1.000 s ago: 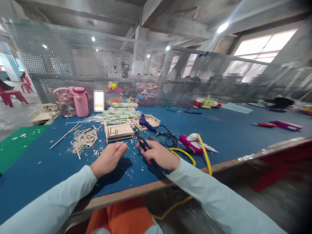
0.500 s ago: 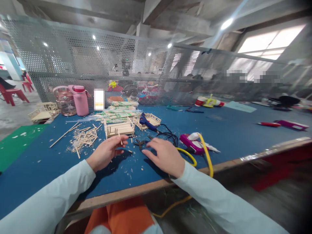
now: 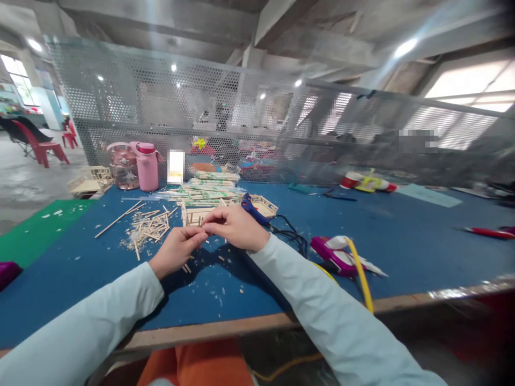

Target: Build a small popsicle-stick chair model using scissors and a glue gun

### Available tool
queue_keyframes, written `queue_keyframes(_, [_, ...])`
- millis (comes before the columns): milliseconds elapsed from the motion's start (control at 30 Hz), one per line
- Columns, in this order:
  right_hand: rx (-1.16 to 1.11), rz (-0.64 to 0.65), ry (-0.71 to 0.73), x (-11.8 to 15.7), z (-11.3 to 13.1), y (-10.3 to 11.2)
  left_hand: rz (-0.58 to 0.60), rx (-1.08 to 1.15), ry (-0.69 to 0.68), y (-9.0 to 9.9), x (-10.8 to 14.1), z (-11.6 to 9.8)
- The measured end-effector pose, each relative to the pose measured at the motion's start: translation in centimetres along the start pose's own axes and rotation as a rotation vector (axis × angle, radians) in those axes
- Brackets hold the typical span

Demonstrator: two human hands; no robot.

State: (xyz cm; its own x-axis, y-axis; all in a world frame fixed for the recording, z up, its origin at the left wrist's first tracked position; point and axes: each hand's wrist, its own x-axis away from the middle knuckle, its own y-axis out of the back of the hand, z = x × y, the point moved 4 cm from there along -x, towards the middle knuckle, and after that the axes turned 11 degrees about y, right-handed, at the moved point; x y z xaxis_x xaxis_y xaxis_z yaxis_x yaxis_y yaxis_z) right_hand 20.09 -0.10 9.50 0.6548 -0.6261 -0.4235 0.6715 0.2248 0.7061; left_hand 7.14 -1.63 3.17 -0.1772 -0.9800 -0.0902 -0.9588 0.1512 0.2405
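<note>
Left hand [image 3: 175, 251] meets right hand [image 3: 238, 227], fingertips pinched together (contents hidden!), wooden frame [image 3: 195, 216] beyond, long axis roughly paralleling the worktop's [image 3: 341, 220] front edge.

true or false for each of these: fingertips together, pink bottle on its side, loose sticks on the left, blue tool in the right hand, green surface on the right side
1. The fingertips of the left hand and the right hand are brought close together. True.
2. The pink bottle lies on its side. False: the pink bottle stands upright.
3. The heap of loose sticks is on the left side of the view. True.
4. The right hand holds the blue tool. False: the blue tool lies on the table, beyond the right hand.
5. The green surface is on the right side of the view. False: the green surface is on the left.
</note>
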Motion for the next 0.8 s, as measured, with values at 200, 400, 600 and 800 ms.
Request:
queue_keyframes(200, [0.039,-0.017,0.092,-1.2,-0.8,0.0,-0.062,-0.049,-0.01,0.8,-0.5,0.3])
queue_keyframes(400, [0.395,-0.228,0.316,-1.7,-1.7,-0.5,-0.532,-0.08,-0.124,4.9,-1.2,-0.3])
queue_keyframes(600, [0.521,-0.19,0.291,-2.1,-2.6,-1.6,-0.166,-0.209,-0.173,5.4,-3.2,-0.7])
queue_keyframes(800, [0.54,-0.184,0.266,-2.1,-3.2,-1.8,-0.046,-0.379,-0.188,4.7,-4.2,-0.7])
